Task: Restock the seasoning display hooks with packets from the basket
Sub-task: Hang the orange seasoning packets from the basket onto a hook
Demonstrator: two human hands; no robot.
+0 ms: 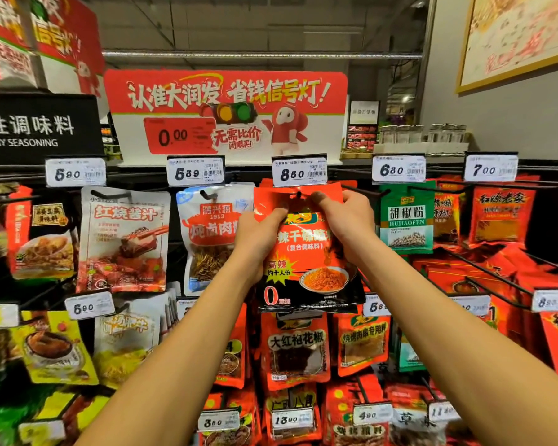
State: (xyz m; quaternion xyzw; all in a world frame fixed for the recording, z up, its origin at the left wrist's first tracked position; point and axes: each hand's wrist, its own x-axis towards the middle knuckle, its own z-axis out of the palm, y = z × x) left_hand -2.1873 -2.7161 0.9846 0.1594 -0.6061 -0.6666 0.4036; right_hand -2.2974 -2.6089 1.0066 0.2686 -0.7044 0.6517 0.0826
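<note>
A red and black seasoning packet point(306, 252) is held up against the top row of the display, under the 8.50 price tag point(299, 171). My left hand point(258, 235) grips its left edge. My right hand point(348, 220) pinches its top right corner, thumb near the hang hole. The hole sits at the tip of the display hook point(298, 195); whether the hook passes through it I cannot tell. More red packets hang behind it. The basket is out of view.
Neighbouring hooks carry a blue-white packet point(207, 233) on the left and a green pepper packet point(406, 220) on the right. Bare black hooks point(484, 268) jut out at the right. Lower rows hold several red packets. A red promotional sign point(226, 114) stands above.
</note>
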